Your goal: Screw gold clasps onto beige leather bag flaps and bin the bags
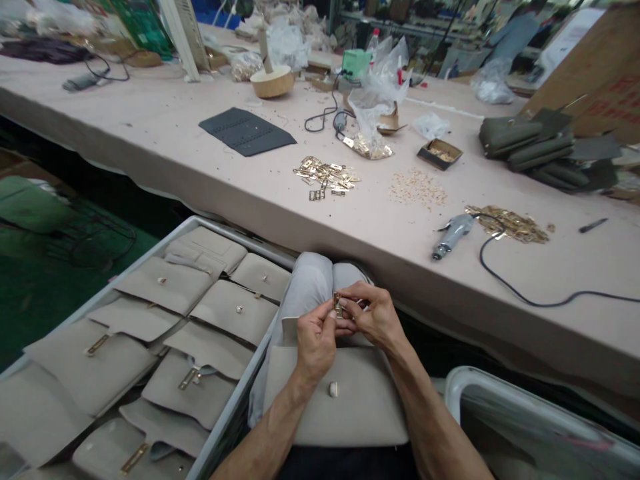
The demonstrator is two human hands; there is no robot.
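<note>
**Both hands pinched on a small gold clasp above the lap**

The left hand and the right hand meet over the person's lap, fingertips closed together on a little gold clasp held up between them. The left thumb and forefinger grip it from below, the right fingers press in from the side; both hands are narrow, nothing else in them. Just beneath lies a beige bag flat across the knees, a small stud showing on its front, the left wrist resting over it. To the left, a tray is packed with more beige bags, overlapping. Across the pink worktable, well apart from the hands: a heap of gold fittings, a grey power screwdriver with its black cord, and a dark punched mat.
</note>
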